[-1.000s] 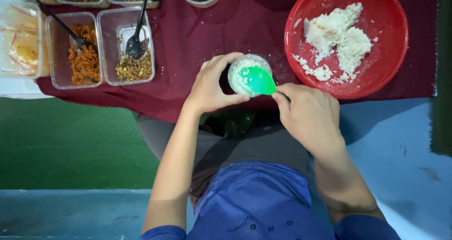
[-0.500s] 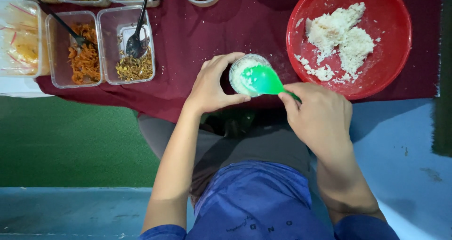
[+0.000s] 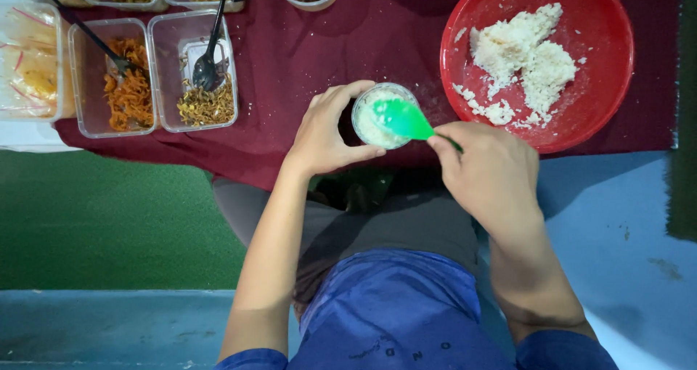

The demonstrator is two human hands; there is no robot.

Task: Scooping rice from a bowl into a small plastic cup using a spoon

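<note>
My left hand (image 3: 325,132) wraps around a small clear cup (image 3: 367,116) filled with white rice, holding it upright on the maroon cloth (image 3: 327,43). My right hand (image 3: 485,170) grips the handle of a green spoon (image 3: 404,119), whose bowl rests on the rice inside the cup. A big red bowl (image 3: 602,58) with lumps of white rice (image 3: 524,58) stands just right of the cup.
At the far left stand clear rectangular tubs: one with orange shreds (image 3: 116,76), one with brown bits (image 3: 194,68), each with a black spoon (image 3: 209,58). More tubs line the top edge. A green floor (image 3: 102,217) lies left, blue floor (image 3: 617,225) right.
The green spoon's bowl has tipped and shifted slightly within the cup as my right hand moved a little right and up. My left hand and the cup have stayed put.
</note>
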